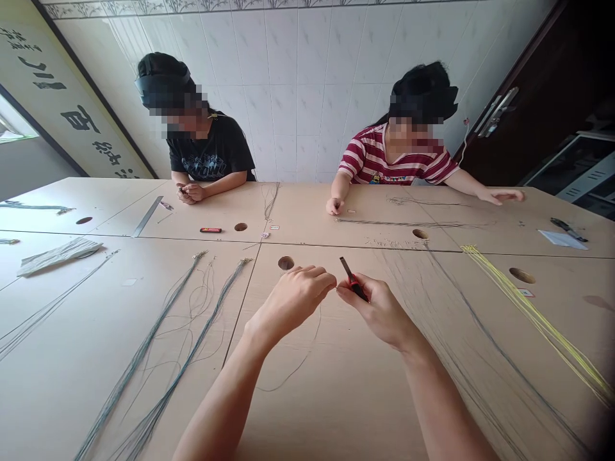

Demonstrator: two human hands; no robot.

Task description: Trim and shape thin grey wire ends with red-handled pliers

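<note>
While the left hand pinches a thin wire near the table hole, the right hand clasps a cutter; a slip so close could nick fingertips.

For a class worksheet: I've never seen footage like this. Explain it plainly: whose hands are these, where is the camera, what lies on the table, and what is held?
The one picture comes from a camera worn on a person's head, looking down at their own bare hands; no machine is involved. The left hand pinches a thin wire; the right hand grips a small red-and-black tool. On the table lie grey wire bundles at left and yellow wires at right. A person in a black shirt and one in a striped shirt sit opposite.
</note>
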